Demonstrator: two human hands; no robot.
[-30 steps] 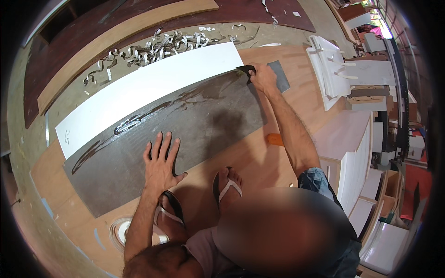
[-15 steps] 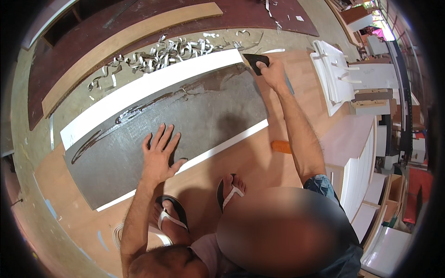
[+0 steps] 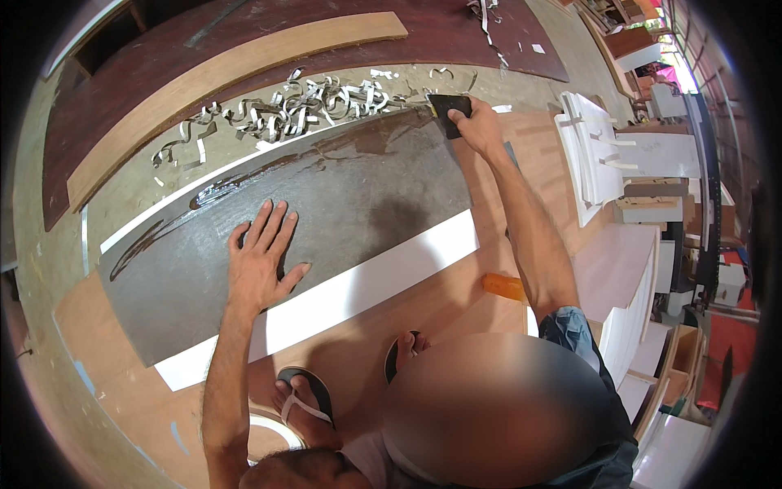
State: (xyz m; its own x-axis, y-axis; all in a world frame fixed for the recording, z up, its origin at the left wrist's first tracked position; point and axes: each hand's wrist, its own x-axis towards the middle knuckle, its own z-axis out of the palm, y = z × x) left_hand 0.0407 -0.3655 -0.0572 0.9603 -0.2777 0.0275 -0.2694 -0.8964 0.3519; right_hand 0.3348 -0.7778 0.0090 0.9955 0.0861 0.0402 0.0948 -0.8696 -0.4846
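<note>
A dark grey sheet (image 3: 342, 220) lies over a white panel (image 3: 358, 293); a wide white strip shows along its near side and a thin one along its far side. My left hand (image 3: 259, 265) rests flat on the sheet's left half, fingers spread. At the sheet's far right corner, my right hand (image 3: 482, 129) grips a flat black spreader (image 3: 450, 116) between thumb and fingers. Glossy dark brown glue (image 3: 224, 190) streaks the far part of the sheet, thick at the left and thinner toward the spreader.
Curled white and grey strips (image 3: 314, 106) lie beyond the panel, before a long wooden plank (image 3: 244, 81). An orange object (image 3: 503, 286) sits beside my right forearm. Stacked white panels (image 3: 590, 155) stand at the right. My sandalled foot (image 3: 305, 399) is near the panel.
The grey sheet has slid away from me over the white panel, so the near white strip widened and the far one narrowed. My left hand moved left and away; the spreader shifted slightly.
</note>
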